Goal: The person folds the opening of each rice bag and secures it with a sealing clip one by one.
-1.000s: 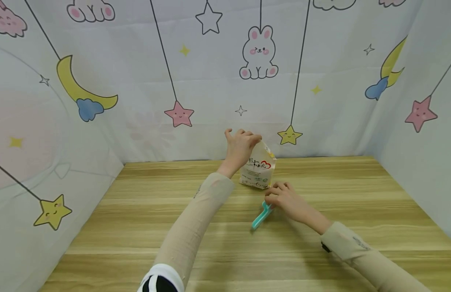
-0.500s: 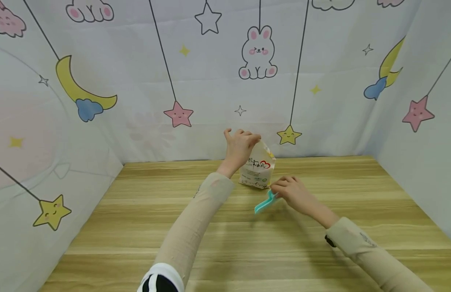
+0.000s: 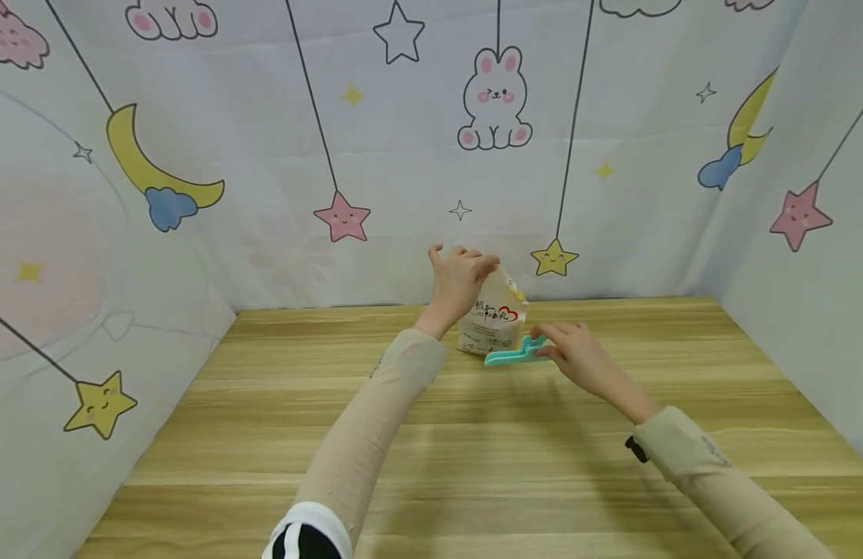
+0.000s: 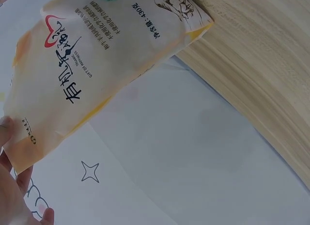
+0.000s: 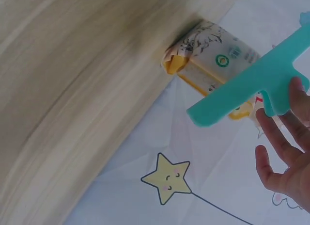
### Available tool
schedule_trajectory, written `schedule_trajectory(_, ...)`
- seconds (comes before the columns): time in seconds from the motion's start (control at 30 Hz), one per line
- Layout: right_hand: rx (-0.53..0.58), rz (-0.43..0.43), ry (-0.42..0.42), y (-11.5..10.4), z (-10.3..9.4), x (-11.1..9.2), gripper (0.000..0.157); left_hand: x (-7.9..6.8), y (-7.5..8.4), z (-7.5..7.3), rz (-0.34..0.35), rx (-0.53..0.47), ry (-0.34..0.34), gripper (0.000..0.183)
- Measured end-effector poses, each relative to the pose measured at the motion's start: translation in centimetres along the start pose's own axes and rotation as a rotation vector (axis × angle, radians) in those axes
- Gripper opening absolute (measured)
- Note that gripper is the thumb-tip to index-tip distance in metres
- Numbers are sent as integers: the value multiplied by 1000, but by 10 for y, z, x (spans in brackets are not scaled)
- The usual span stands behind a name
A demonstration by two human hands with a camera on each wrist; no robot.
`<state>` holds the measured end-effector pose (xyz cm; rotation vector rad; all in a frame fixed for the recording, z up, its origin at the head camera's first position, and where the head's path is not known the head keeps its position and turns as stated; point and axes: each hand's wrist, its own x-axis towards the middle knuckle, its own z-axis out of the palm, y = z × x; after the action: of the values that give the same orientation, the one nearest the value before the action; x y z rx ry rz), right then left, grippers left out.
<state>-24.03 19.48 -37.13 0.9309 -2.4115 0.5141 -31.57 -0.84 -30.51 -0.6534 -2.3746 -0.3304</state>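
Observation:
A cream paper-like food bag (image 3: pixel 490 326) with dark lettering and a red heart stands upright near the table's back edge. My left hand (image 3: pixel 459 283) pinches its top corner; in the left wrist view the thumb and fingers of that hand (image 4: pixel 14 186) grip the bag (image 4: pixel 97 65). Between thumb and fingers, my right hand (image 3: pixel 578 353) holds a turquoise bag clip (image 3: pixel 508 357) by its handle, just in front of the bag's lower right. From the right wrist, the long bar of the clip (image 5: pixel 242 87) crosses in front of the bag (image 5: pixel 213 55).
The wood-grain table (image 3: pixel 299 435) spreads out in front of the bag. A white cloth backdrop (image 3: pixel 403 155) printed with stars, moons and bunnies rises right behind the table's back edge and along both sides.
The right hand has lifted the bag clip off the table and moved it up toward the bag, turning it nearly level. The left hand and the bag stay put.

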Motion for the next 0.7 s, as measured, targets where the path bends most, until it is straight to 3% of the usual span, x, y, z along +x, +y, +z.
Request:
schedule_trajectory(0.27,189,64,32,5,-11,8,39,0,1,-1,-12,31,-24,23)
schedule_trajectory(0.47,184,93,90,9,-16,12,30,0,1,-1,-11,27,-30,23)
schedule_trajectory(0.7,203,228,111,12,-23,15,30,-1,1,-1,-13,30,-27,23)
